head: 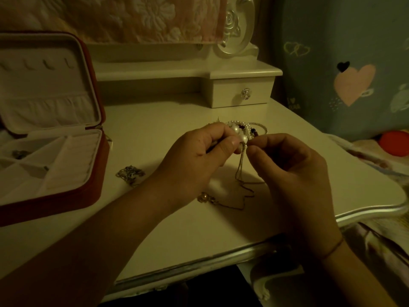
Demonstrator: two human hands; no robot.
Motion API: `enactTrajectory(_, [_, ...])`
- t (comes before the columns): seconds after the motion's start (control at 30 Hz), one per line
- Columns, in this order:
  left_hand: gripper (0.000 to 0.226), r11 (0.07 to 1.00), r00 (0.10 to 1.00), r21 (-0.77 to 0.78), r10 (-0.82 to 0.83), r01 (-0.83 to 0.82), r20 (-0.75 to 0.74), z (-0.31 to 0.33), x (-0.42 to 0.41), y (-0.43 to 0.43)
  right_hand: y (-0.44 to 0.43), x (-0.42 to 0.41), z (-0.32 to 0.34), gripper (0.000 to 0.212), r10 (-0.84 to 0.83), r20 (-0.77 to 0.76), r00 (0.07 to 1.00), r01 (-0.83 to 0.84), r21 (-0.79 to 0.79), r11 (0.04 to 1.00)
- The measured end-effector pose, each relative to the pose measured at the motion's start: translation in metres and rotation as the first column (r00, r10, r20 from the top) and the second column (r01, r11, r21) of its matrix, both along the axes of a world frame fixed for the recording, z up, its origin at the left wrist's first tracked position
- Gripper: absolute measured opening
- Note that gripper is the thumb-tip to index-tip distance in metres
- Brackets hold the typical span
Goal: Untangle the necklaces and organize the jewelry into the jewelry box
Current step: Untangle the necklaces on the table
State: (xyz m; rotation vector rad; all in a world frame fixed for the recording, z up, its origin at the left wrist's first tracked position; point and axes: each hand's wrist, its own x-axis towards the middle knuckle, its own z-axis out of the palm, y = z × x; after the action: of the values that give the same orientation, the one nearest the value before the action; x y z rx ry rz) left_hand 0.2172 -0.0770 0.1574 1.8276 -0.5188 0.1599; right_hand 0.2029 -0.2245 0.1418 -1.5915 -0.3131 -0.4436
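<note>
Pearl-white large beads (240,135) sit pinched in the left hand (194,156), its fingers (228,144) curled tight round them, thumb pressed against the lowest bead. The right hand (294,173) meets it from the other side: its fingers (257,151) are bent, thumb and forefinger closed on the top of a thin chain (240,171) just under the beads. That chain hangs down between the two hands to the worktop (155,129), where its loose end trails in a crooked line.

Just behind the fingertips lies the tangle of necklaces (256,127), small pale beads, dark beads and a thin metal hoop heaped together; the left hand's knuckles hide its near edge. A gold-coloured piece (205,198) lies by the left wrist, partly under it, and a crumpled silver chain (130,172) lies between that arm and the jewelry box (66,198).

This red box stands open at the left, lid upright with a row of hooks, pale compartments below holding a few small dark items too dim to make out. A small drawer (242,91) with a clear knob stands at the back of the worktop. A thread band (332,249) circles the right wrist.
</note>
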Motion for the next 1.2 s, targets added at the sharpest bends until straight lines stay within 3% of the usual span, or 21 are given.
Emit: enactTrajectory(1.2, [0.011, 0.998, 0.995, 0.036, 0.056, -0.059, 0.084, -0.0042, 0.0022, 0.0015, 0.0005, 0.0021, -0.0037, 0.009, -0.091, -0.008, 0.996, 0.089, -0.127, 0.988])
